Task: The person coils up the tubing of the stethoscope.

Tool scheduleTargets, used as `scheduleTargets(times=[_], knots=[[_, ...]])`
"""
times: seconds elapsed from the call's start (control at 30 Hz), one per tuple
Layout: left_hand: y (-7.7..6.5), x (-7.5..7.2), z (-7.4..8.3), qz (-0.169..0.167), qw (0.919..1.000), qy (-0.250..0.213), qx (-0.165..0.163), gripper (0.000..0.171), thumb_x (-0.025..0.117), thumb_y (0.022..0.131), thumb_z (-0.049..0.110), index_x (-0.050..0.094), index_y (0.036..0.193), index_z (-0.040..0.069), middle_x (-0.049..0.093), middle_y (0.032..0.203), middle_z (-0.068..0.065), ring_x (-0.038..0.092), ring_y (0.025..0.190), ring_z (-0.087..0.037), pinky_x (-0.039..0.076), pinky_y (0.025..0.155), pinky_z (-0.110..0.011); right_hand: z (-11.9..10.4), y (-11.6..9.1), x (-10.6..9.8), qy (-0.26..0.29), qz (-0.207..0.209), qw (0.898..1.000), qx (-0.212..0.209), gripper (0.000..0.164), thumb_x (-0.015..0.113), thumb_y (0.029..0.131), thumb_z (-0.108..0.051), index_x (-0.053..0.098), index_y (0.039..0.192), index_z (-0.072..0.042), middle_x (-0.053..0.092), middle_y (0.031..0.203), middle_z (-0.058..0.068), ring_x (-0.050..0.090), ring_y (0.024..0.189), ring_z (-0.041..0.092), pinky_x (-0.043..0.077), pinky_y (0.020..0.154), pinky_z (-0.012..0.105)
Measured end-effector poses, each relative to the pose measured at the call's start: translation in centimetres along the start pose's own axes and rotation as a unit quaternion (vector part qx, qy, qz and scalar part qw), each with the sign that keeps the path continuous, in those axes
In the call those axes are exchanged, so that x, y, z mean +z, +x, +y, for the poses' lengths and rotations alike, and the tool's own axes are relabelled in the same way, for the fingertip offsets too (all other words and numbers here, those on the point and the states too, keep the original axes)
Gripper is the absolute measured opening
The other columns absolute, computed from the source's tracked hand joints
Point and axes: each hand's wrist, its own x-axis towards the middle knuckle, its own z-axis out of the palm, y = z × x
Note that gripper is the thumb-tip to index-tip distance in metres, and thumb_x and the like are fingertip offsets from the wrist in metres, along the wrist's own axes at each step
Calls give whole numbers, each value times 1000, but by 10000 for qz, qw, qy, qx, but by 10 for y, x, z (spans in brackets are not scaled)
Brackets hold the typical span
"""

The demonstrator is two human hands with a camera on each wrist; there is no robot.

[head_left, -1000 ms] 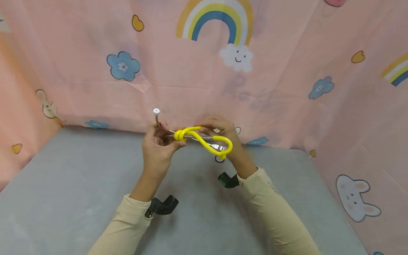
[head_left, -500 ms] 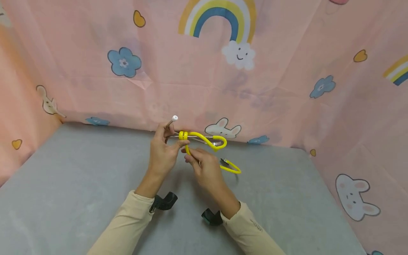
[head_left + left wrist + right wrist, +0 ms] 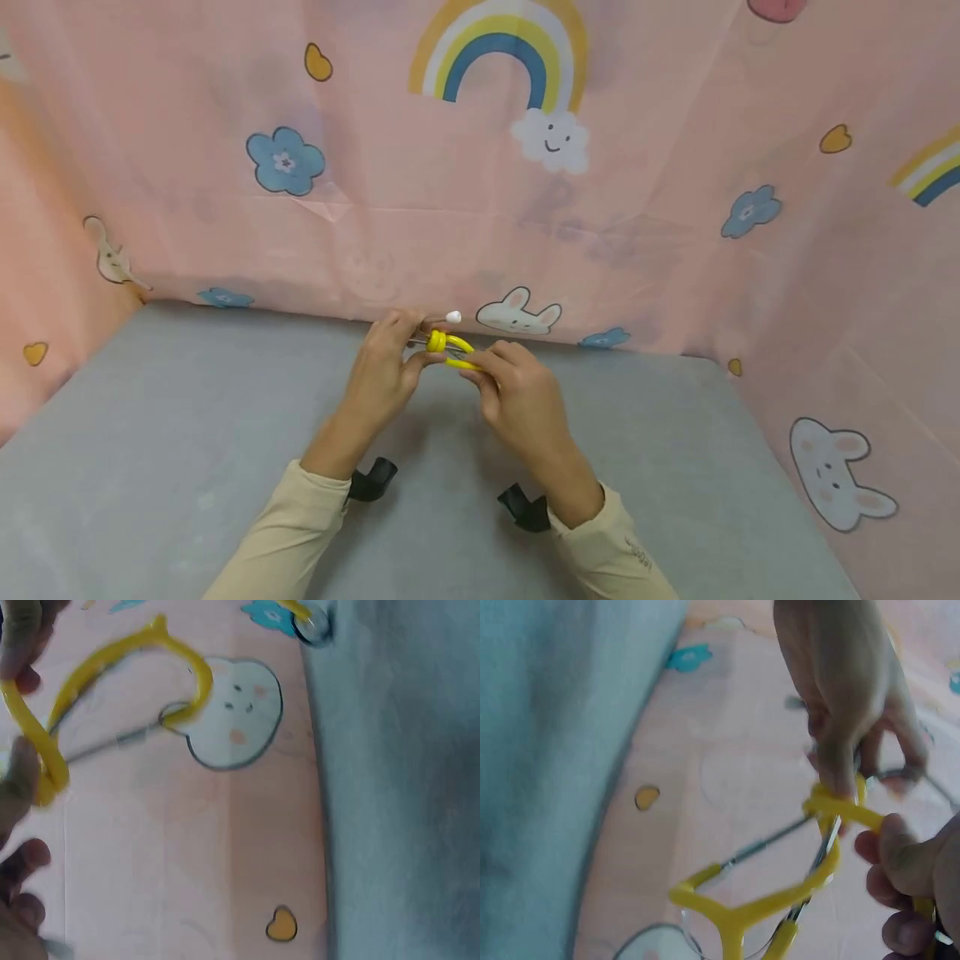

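Observation:
Both hands work on a stethoscope with yellow tubing [image 3: 787, 900] and silver metal ear tubes [image 3: 769, 841]. A coil of the tubing [image 3: 437, 341] is wrapped around the metal tubes beside the left fingertips. My left hand [image 3: 378, 371] grips the ear tubes by this coil, with a white ear tip [image 3: 453, 317] sticking out past its fingers. My right hand [image 3: 528, 408] pinches the tubing just right of the coil, as the right wrist view shows. The round chest piece [image 3: 315, 628] shows at the top of the left wrist view; the right hand hides it in the head view.
A grey table [image 3: 225, 467] lies under the hands. Behind it hangs a pink patterned cloth [image 3: 420, 225], with more cloth at both sides. Black wrist devices [image 3: 372, 481] sit under both sleeves.
The right hand went from the far loop to the tubing below the coil, then pulled it up and right. The left hand has turned, swinging the ear tip rightward and down.

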Motion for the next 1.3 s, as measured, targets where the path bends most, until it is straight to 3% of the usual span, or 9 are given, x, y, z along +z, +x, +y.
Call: scheduleTargets(times=[0.23, 0.43, 0.57, 0.67, 0.77, 0.9, 1.03, 1.13, 1.3], knots=[[-2, -1, 8, -1086, 9916, 217, 674, 57, 84, 73, 20, 55, 120, 7, 67, 102, -2, 63, 95, -22, 52, 84, -36, 20, -5, -3, 508, 689, 9963, -53, 8, 81, 80, -9, 78, 87, -7, 71, 79, 3, 60, 72, 17, 50, 64, 29], [1, 1, 15, -1491, 9882, -224, 281, 82, 92, 66, 19, 48, 133, 5, 63, 112, -6, 63, 100, -21, 54, 88, -37, 36, -4, -1, 1414, 914, 9852, 305, 7, 79, 81, -10, 79, 88, -10, 74, 83, 4, 54, 69, 11, 43, 60, 23], [0, 2, 18, -1464, 9822, -1119, -355, 89, 92, 66, 8, 42, 140, 5, 63, 115, -8, 65, 95, -17, 55, 85, -35, 43, -1, 1, 2039, 930, 9729, 564, 10, 81, 79, -8, 80, 89, -8, 76, 83, 6, 50, 64, 9, 39, 57, 21], [0, 2, 21, -1349, 9646, -2135, -759, 96, 89, 68, 0, 36, 147, 8, 66, 109, -10, 65, 94, -16, 54, 81, -29, 44, 3, -1, 2542, 911, 9576, 1000, 13, 82, 76, -5, 80, 89, -6, 76, 84, 9, 46, 56, 8, 36, 51, 20], [-1, 4, 26, -1043, 9497, -2779, -1003, 102, 86, 71, -3, 28, 154, 12, 69, 107, -12, 58, 85, -17, 47, 74, -21, 39, 7, -6, 3101, 703, 9306, 1814, 15, 81, 77, -7, 79, 91, -2, 77, 86, 10, 53, 57, 8, 43, 53, 18], [-2, 10, 30, -512, 9569, -2696, -953, 96, 87, 72, 2, 30, 150, 6, 72, 107, -8, 48, 77, -18, 40, 68, -22, 27, 10, -13, 3312, 486, 8994, 2811, 20, 80, 82, -15, 78, 94, 0, 77, 89, 14, 67, 72, 9, 56, 66, 22], [-3, 12, 32, -407, 9605, -2646, -758, 86, 87, 72, 3, 35, 140, 4, 73, 115, -7, 55, 86, -12, 41, 69, -24, 22, 11, -18, 3137, 297, 8921, 3239, 22, 79, 83, -18, 79, 97, -2, 77, 94, 16, 71, 81, 11, 59, 74, 25], [-4, 9, 30, -594, 9537, -2877, -644, 76, 85, 73, -2, 36, 131, 2, 70, 124, -11, 60, 88, -10, 38, 63, -22, 23, 12, -20, 3231, -11, 8855, 3339, 23, 78, 84, -19, 78, 100, -2, 77, 100, 15, 71, 89, 15, 58, 77, 28], [-4, 2, 27, -902, 9382, -3285, -604, 67, 82, 73, -10, 36, 120, 0, 69, 123, -19, 64, 84, -8, 39, 53, -19, 23, 12, -21, 3575, -484, 8698, 3365, 30, 75, 87, -26, 77, 103, 0, 77, 103, 12, 70, 91, 15, 57, 75, 28]])
